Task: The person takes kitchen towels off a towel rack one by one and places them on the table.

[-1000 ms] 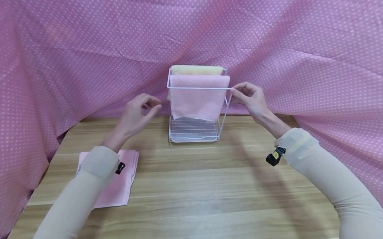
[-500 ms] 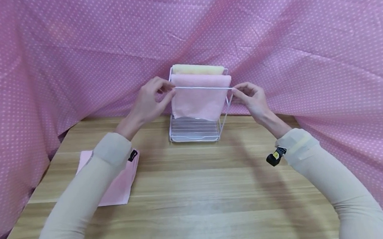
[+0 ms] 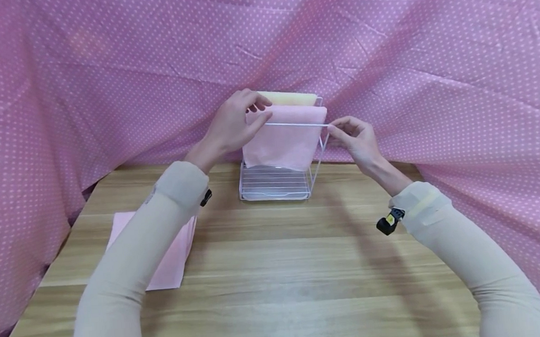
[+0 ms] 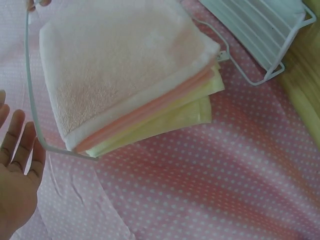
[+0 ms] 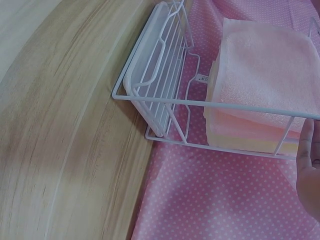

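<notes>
A white wire rack [image 3: 275, 184] stands at the back of the table, with a pink towel [image 3: 291, 140] and a yellow towel [image 3: 288, 98] hanging over its upper bars. At the rack's upper right corner, my right hand [image 3: 359, 139] pinches the front bar [image 3: 302, 125] between thumb and fingers. My left hand [image 3: 236, 121] is at the left side of the pink towel, covering the bar's left end in the head view. Seen from the left wrist, this left hand [image 4: 20, 170] has extended fingers beside the rack's rail [image 4: 31, 85] and holds nothing.
Folded pink cloth [image 3: 168, 264] lies on the left of the wooden table [image 3: 283, 273], partly hidden under my left forearm. A white tray [image 5: 150, 45] sits at the rack's base. Pink dotted fabric [image 3: 170, 49] hangs behind and at both sides.
My left hand has moved right and up, past the rack's left corner to the front of the pink towel. My right hand stays at the rack's right corner.
</notes>
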Motion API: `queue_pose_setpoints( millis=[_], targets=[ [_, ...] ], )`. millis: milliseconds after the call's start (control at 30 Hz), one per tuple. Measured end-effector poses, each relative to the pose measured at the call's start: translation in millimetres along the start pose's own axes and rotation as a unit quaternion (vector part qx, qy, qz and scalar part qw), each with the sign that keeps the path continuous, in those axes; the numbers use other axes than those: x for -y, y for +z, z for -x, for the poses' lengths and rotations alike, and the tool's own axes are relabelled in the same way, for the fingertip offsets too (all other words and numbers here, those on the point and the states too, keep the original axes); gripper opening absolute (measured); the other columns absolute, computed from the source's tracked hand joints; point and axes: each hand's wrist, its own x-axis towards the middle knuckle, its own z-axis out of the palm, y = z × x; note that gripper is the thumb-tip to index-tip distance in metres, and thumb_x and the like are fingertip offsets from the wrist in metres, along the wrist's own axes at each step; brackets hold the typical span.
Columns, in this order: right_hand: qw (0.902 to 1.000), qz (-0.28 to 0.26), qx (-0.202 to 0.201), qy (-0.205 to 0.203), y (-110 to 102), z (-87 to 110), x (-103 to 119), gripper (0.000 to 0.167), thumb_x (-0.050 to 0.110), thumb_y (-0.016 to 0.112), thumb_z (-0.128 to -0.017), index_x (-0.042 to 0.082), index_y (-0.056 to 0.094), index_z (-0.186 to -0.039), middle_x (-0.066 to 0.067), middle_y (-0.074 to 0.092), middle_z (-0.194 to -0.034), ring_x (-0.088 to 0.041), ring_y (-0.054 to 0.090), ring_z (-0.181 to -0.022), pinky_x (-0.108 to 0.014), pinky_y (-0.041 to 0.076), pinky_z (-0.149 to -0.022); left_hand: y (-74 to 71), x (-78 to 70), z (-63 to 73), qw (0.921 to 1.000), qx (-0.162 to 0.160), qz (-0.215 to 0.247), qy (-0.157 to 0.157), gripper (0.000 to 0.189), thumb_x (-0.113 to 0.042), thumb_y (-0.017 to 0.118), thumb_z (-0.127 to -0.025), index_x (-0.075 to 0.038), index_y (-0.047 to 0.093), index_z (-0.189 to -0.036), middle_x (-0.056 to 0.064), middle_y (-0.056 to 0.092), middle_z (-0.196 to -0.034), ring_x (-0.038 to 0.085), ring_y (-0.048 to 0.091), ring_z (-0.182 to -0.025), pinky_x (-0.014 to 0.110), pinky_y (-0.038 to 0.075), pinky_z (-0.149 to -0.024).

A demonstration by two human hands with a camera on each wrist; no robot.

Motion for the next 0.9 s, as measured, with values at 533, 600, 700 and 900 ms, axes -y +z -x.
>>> queue_pose_setpoints(
  millis=[533,600,700,900],
  targets=[
    [1.0,-0.007,-0.001,-0.001,-1,1.1,1,0.017,-0.001,0.067,-0.1,0.014,0.075,-0.097,0.003,0.078,-0.091,-0.01,0.077,-0.079,-0.024,0.065,-0.076,12.7,2.0,-38.0,0.9935,0.092,-0.043,-0.05,0.034,-0.03,0.069,-0.103,-0.007,0.068,-0.129,0.012,0.069,-0.127,0.028,0.06,-0.123,0.041,0.051,-0.109],
    [1.0,-0.005,0.001,-0.002,-1,1.2,1,0.016,0.0,0.067,-0.1,0.014,0.075,-0.097,0.003,0.078,-0.091,-0.011,0.077,-0.079,-0.025,0.065,-0.076,14.0,1.8,-41.7,0.9916,0.107,-0.051,-0.051,0.035,-0.03,0.07,-0.102,-0.007,0.068,-0.13,0.012,0.07,-0.128,0.028,0.06,-0.124,0.042,0.049,-0.112],
    [1.0,0.003,0.006,-0.005,-2,1.7,1,0.014,0.001,0.068,-0.1,0.013,0.075,-0.098,0.003,0.077,-0.091,-0.012,0.078,-0.08,-0.026,0.065,-0.077,14.5,1.2,-46.3,0.9872,0.133,-0.072,-0.051,0.037,-0.031,0.071,-0.102,-0.008,0.067,-0.131,0.011,0.07,-0.13,0.029,0.059,-0.126,0.043,0.045,-0.115],
    [1.0,0.003,0.007,-0.004,-2,3.3,2,0.013,0.001,0.068,-0.1,0.012,0.075,-0.098,0.002,0.077,-0.09,-0.013,0.078,-0.08,-0.026,0.065,-0.077,14.4,0.4,-52.7,0.9797,0.17,-0.082,-0.067,0.039,-0.032,0.071,-0.101,-0.008,0.067,-0.132,0.01,0.069,-0.133,0.028,0.057,-0.127,0.042,0.045,-0.115]
  ],
)
